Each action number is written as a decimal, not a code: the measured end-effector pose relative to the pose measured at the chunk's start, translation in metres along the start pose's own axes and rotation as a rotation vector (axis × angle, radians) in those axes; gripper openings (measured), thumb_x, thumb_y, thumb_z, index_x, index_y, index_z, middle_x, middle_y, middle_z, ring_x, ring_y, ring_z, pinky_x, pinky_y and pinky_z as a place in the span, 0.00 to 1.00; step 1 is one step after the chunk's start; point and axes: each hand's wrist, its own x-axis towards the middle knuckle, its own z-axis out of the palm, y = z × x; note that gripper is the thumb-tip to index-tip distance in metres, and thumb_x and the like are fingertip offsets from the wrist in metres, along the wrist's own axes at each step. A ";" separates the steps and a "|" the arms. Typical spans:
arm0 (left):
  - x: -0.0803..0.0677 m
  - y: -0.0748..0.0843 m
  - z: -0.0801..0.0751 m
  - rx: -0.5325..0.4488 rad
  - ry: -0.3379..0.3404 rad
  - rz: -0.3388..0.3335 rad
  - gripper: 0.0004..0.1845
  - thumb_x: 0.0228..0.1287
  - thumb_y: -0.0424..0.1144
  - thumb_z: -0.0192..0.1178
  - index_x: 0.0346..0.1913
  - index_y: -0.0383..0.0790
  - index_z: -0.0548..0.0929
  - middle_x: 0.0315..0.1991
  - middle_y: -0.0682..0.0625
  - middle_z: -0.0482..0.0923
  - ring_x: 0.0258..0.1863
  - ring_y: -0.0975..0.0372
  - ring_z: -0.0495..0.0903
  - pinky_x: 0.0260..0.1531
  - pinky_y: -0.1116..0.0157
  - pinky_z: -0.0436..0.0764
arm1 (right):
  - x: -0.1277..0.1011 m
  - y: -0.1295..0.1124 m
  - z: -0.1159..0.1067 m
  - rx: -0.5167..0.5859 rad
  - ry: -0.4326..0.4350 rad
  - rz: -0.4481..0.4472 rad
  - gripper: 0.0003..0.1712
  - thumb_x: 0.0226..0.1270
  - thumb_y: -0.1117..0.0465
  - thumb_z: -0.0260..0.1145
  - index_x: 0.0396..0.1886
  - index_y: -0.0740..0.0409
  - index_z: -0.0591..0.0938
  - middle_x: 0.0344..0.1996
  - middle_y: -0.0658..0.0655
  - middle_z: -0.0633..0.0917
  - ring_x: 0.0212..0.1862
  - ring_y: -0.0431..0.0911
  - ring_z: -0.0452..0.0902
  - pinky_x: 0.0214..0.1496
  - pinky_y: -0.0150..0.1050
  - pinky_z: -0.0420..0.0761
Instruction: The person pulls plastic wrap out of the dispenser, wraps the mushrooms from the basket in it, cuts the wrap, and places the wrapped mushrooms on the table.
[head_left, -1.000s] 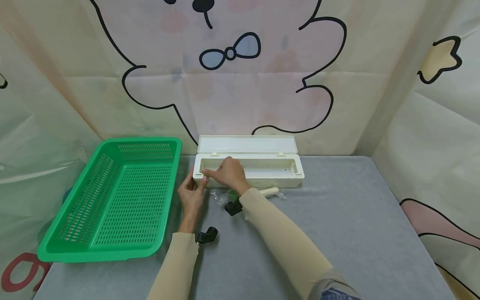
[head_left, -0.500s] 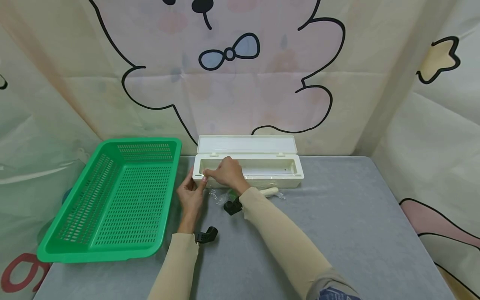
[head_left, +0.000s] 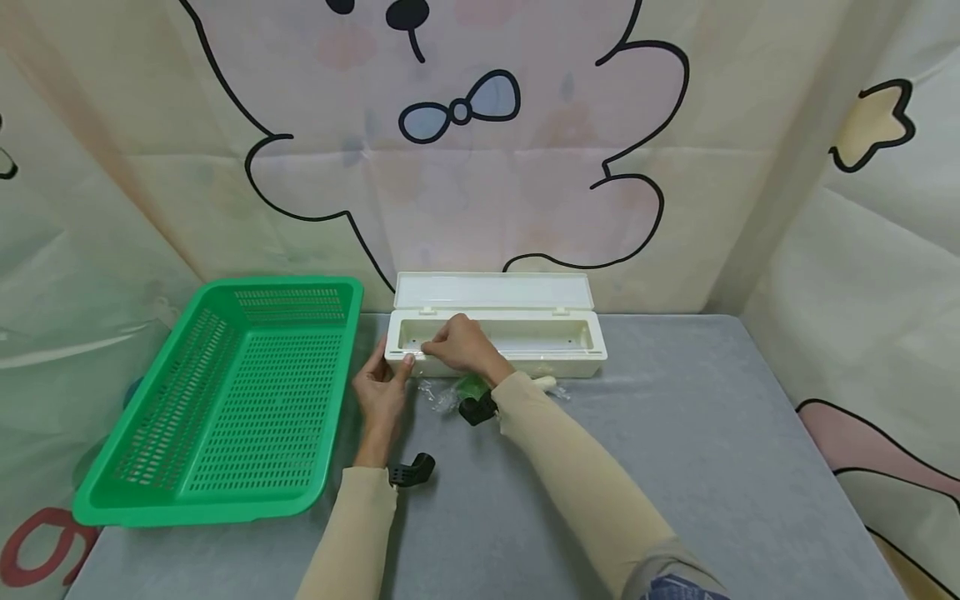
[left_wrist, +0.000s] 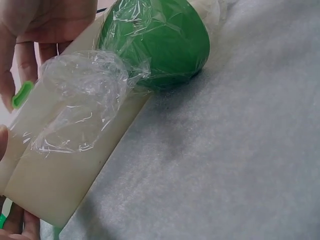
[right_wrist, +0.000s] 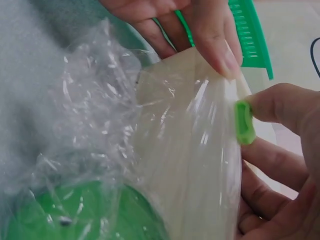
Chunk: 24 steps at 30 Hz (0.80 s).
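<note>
- The right hand [head_left: 461,343] is pinching a small green slider tab [right_wrist: 244,122] between thumb and fingertip, right at the left end of the front rim of the white cling-film dispenser box [head_left: 525,337].
- The left hand [head_left: 381,392] is cupping that same left end of the box, fingers curled round the corner and bracing it; its thumb is pressing on the rim beside the tab.
- The box is lying near the back of the grey table [head_left: 675,450] with its hinged lid [head_left: 491,290] standing open against the backdrop.
- Compared with a second ago, the pinch is sitting at much the same spot on the rim, but the right forearm has swung slightly to the right, so more of the green film-wrapped bowl [head_left: 471,386] is showing in front of the box. I would judge that the tab is being seated rather than slid.
- Crumpled cling film [left_wrist: 82,95] is trailing from the bowl against the box's front wall.
- A black plastic piece [head_left: 478,410] is lying beside the bowl, and another black piece [head_left: 412,471] is lying by the left sleeve.
- The green mesh basket [head_left: 225,400] is standing well to the left.
</note>
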 end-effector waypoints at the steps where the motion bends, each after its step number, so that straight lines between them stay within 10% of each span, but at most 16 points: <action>1: 0.000 0.000 0.000 -0.003 0.001 -0.007 0.31 0.62 0.22 0.68 0.69 0.30 0.73 0.66 0.35 0.74 0.66 0.50 0.73 0.58 0.69 0.77 | 0.000 0.001 -0.001 0.012 -0.005 -0.006 0.12 0.69 0.58 0.69 0.31 0.61 0.92 0.23 0.54 0.88 0.16 0.37 0.61 0.20 0.30 0.64; 12: 0.001 0.000 -0.001 0.007 0.006 -0.037 0.32 0.63 0.23 0.68 0.70 0.29 0.72 0.67 0.35 0.73 0.68 0.50 0.71 0.67 0.60 0.71 | -0.013 0.011 -0.002 -0.023 0.137 -0.125 0.13 0.68 0.58 0.72 0.45 0.62 0.90 0.41 0.56 0.90 0.44 0.46 0.83 0.48 0.39 0.83; 24: 0.001 -0.001 0.000 0.004 0.022 -0.025 0.31 0.63 0.23 0.68 0.69 0.27 0.73 0.67 0.34 0.73 0.69 0.49 0.70 0.70 0.56 0.68 | -0.020 0.021 0.004 -0.243 0.225 -0.343 0.08 0.67 0.59 0.72 0.38 0.60 0.91 0.36 0.54 0.86 0.42 0.50 0.79 0.50 0.44 0.79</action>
